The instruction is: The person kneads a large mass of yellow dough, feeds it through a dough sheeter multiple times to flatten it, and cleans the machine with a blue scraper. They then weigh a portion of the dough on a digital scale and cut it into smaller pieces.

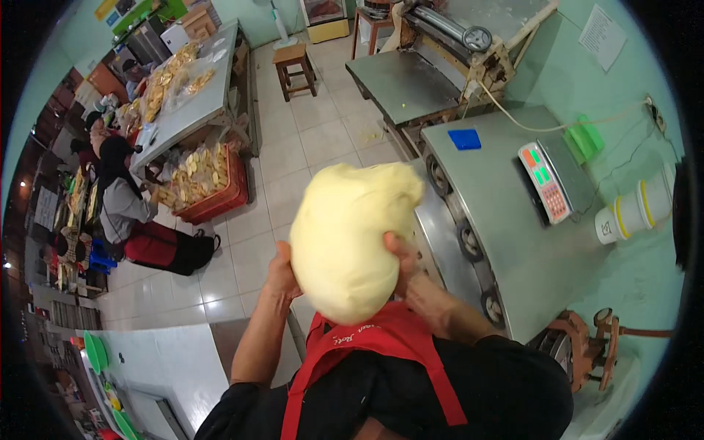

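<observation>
A big, smooth lump of pale yellow dough (352,235) is held up in front of my red apron (374,341). My left hand (282,273) presses on its left side, with the fingers mostly hidden behind the dough. On the right side my right hand (407,268) grips it, the thumb showing against the surface. The dough hangs above the tiled floor, bulging at its upper right.
To the right stands a metal table (506,220) with a digital scale (545,182) and a blue scraper (464,139). Beyond it is a dough roller machine (447,44). A person (132,198) bends by a red crate (220,198) of bread at left. A stool (293,66) stands farther off.
</observation>
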Demonstrator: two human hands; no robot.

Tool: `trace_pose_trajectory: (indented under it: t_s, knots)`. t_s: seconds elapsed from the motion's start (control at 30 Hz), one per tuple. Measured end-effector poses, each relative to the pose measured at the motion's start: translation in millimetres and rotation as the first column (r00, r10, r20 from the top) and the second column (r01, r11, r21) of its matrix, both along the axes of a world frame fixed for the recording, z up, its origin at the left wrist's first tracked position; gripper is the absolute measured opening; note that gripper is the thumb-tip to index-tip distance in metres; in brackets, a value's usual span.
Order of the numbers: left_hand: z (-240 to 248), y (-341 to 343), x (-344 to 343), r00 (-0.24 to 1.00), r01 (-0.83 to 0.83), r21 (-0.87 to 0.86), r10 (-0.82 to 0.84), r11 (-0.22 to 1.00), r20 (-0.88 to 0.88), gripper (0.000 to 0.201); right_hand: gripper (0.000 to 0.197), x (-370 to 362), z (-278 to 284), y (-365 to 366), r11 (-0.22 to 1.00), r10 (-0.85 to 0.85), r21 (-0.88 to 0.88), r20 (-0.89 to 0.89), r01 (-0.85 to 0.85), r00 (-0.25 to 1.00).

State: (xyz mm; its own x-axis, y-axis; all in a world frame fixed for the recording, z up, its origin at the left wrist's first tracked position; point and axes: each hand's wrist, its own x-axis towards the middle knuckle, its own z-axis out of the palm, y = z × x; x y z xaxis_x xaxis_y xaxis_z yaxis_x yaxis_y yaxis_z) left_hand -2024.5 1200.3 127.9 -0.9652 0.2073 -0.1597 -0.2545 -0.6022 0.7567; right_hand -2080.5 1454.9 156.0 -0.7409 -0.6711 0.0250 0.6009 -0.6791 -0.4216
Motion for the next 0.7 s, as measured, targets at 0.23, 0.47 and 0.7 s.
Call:
trace_pose_trajectory:
  t_s: [0.23,0.47,0.7]
  knots:
    - [-12,-35,-156,0.98,-0.164,0.367,0.193,0.916,-0.042,0.106,0.071,-209,12,-79,0.913,0.32,-0.208,-0.172,-0.351,0.932]
    - [-12,-88,-345,0.973,-0.035,0.482,0.14,0.875,-0.183,0.103,0.067,-413,63,-135,0.108,0.562,0.727,-0.607,0.678,0.562]
    - [63,-100,-521,0.892,0.237,0.521,0.028,0.82,-0.45,0.101,0.046,-435,-59,-60,-0.003,-0.023,0.803,-0.596,0.596,0.803]
